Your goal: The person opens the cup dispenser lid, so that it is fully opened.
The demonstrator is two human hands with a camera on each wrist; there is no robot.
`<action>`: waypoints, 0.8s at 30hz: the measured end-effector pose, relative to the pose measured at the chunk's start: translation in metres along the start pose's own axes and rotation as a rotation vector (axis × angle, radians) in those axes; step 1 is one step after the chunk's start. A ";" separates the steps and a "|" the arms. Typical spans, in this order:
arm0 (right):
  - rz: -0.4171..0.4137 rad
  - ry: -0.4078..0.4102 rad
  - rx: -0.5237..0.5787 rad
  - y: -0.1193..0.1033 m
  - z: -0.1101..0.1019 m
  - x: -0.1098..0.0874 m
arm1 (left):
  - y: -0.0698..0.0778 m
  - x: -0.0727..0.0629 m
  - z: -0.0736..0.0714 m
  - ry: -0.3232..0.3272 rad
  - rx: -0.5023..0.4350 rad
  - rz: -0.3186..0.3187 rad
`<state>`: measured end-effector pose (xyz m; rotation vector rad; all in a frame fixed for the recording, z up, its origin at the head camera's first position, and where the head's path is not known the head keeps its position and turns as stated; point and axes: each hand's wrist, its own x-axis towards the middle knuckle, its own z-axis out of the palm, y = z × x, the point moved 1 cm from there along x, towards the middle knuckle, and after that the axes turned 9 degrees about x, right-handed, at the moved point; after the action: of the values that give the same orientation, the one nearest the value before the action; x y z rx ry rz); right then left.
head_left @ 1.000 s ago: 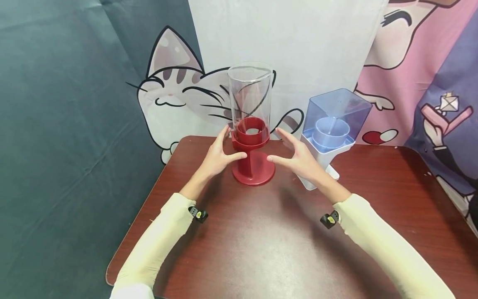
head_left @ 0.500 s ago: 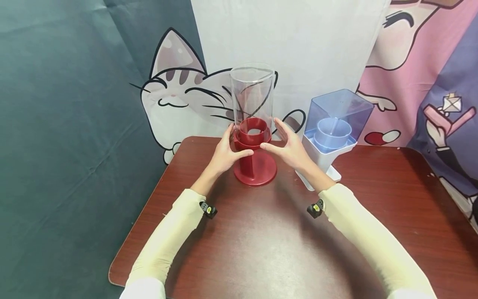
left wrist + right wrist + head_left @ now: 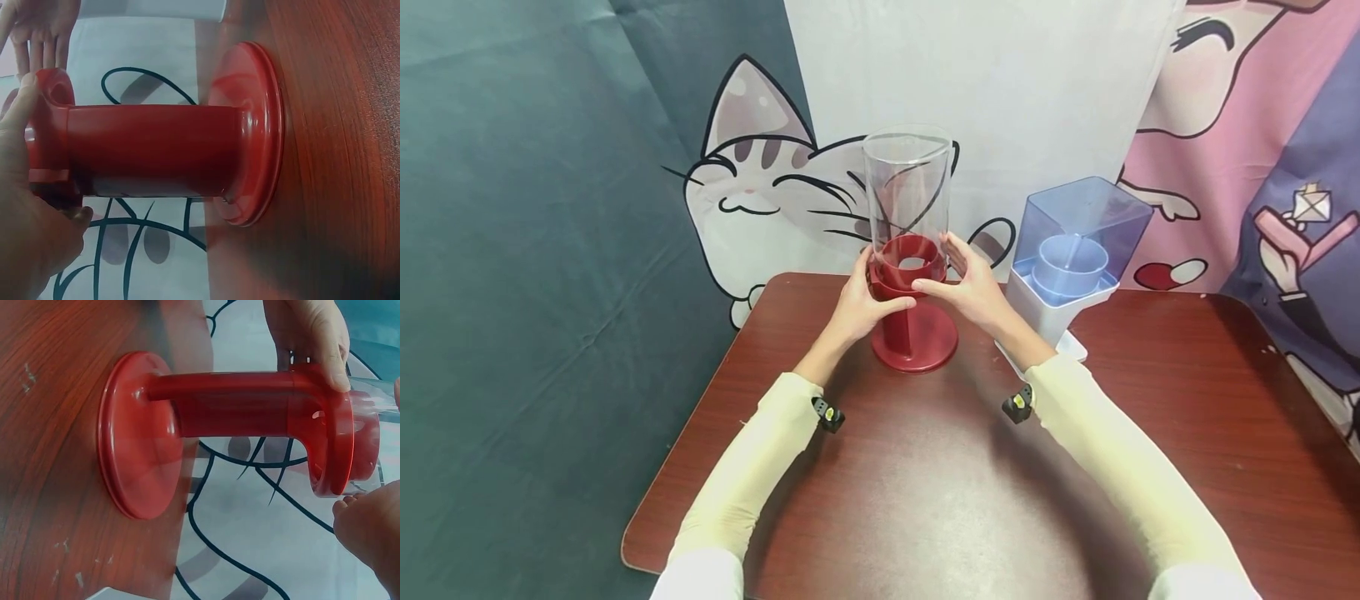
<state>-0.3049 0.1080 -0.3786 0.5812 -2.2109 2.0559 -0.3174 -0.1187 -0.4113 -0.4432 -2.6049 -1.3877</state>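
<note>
A cereal dispenser stands upright on the table, with a red stand (image 3: 913, 342) under a clear cylinder (image 3: 907, 187). The stand's round base, column and upper ring (image 3: 340, 444) show in the right wrist view. My left hand (image 3: 854, 302) grips the ring from the left, thumb (image 3: 24, 103) lying across its near side and fingers curled behind. From the right, my right hand (image 3: 976, 287) holds the dispenser where cylinder and ring meet, thumb in front and fingers around the far side. Its fingertips sit right at the ring's edge in the right wrist view.
A second dispenser (image 3: 1047, 312), white with a transparent blue hopper (image 3: 1086, 212), stands just right of the right hand. The brown table (image 3: 955, 500) meets a cartoon-printed cloth backdrop (image 3: 745, 200) at its far edge.
Both hands have moved inward from either side of the dispenser, and their fingers have closed onto its ring and lower cylinder. The dispenser stays on the table.
</note>
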 end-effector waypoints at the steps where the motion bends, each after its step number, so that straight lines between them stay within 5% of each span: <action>1: -0.002 -0.001 0.008 0.000 0.001 0.001 | 0.000 0.000 0.001 0.003 0.004 -0.002; 24: 0.057 0.010 0.057 -0.001 0.011 0.023 | -0.004 0.003 0.016 0.061 0.038 0.024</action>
<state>-0.3238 0.0916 -0.3714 0.5172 -2.1944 2.1507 -0.3215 -0.1075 -0.4228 -0.4191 -2.5644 -1.3201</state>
